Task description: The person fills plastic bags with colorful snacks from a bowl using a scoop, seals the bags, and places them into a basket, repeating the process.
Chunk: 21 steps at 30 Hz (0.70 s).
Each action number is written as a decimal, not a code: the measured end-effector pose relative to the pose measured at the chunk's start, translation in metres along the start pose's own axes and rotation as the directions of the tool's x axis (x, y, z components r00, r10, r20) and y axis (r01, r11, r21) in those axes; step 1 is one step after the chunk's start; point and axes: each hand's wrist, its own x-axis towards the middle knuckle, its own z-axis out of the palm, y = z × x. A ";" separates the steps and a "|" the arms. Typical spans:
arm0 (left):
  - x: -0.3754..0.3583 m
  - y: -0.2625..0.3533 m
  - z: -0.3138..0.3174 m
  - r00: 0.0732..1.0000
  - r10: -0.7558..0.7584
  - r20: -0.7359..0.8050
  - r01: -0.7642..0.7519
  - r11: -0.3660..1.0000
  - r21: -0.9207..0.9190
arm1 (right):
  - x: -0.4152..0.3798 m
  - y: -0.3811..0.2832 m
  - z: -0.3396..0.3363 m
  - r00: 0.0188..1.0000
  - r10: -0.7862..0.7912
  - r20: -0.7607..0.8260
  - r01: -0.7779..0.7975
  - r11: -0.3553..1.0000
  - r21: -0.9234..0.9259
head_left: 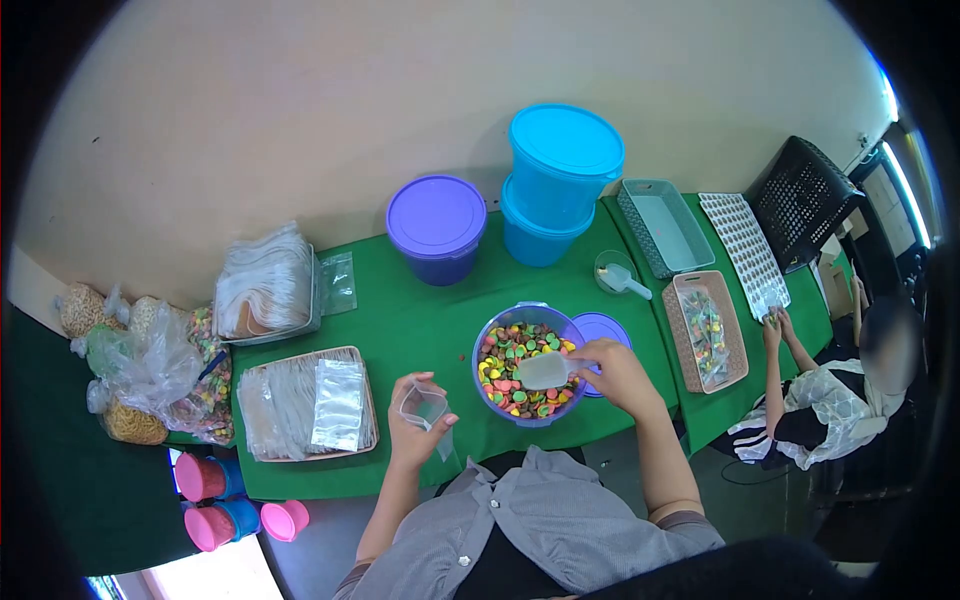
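My right hand [606,372] grips the handle of a white scoop [545,371]. The scoop's bowl lies over the colourful round sweets [520,343], in pink, green, yellow and brown, that fill a purple tub [481,400]. To the left of this tub, my left hand [408,425] has its fingers wrapped round a clear plastic pouch [446,447], its squarish mouth spread wide and facing up. Partly behind my right hand and the tub lies a round purple lid [612,328].
Baskets of clear pouches [340,405] and bags [262,275] stand left, by bagged snacks [200,350]. Lidded tubs, purple [437,230] and blue [560,170], stand behind. Rightward are a small bowl with a scoop [620,275], a basket of filled packets [708,330] and another person [810,410].
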 end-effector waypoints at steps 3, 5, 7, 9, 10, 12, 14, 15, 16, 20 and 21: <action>0.000 0.000 0.001 0.999 -0.037 -0.011 0.036 0.999 -0.018 | 0.003 -0.010 0.009 0.981 -0.167 0.099 0.169 0.985 -0.014; 0.001 0.000 0.004 0.999 -0.031 -0.007 0.031 0.999 -0.019 | 0.005 -0.011 0.016 0.964 -0.208 0.165 0.213 0.977 -0.014; -0.001 -0.001 0.005 1.000 -0.025 -0.007 0.025 1.000 -0.019 | 0.007 -0.008 0.024 0.967 -0.204 0.154 0.219 0.972 -0.088; -0.004 -0.004 0.005 0.999 -0.038 -0.013 0.037 0.997 -0.070 | 0.011 -0.008 0.017 0.976 -0.183 0.119 0.200 0.969 -0.146; -0.006 -0.004 0.004 0.999 -0.038 -0.018 0.037 0.997 -0.070 | 0.012 -0.010 0.012 0.984 -0.161 0.079 0.174 0.963 -0.205; -0.007 -0.005 0.004 0.998 -0.052 -0.024 0.050 0.997 -0.060 | 0.012 -0.018 0.008 0.979 -0.195 0.056 0.202 0.963 -0.181; -0.008 -0.005 0.004 0.998 -0.057 -0.032 0.055 0.997 -0.051 | 0.011 -0.024 0.013 0.975 -0.222 0.030 0.224 0.962 -0.155; -0.007 -0.005 0.004 0.998 -0.062 -0.034 0.060 0.997 -0.040 | 0.011 -0.026 0.019 0.961 -0.267 0.076 0.275 0.953 -0.127; -0.007 -0.005 0.004 0.998 -0.060 -0.031 0.059 0.997 -0.040 | 0.010 -0.026 0.025 0.943 -0.311 0.118 0.322 0.942 -0.098; -0.008 -0.002 0.008 0.998 -0.052 -0.029 0.050 0.998 -0.049 | 0.011 -0.012 0.046 0.944 -0.298 0.139 0.316 0.940 -0.131; -0.009 -0.002 0.007 0.998 -0.052 -0.032 0.050 0.998 -0.046 | 0.013 -0.009 0.043 0.959 -0.262 0.106 0.277 0.945 -0.172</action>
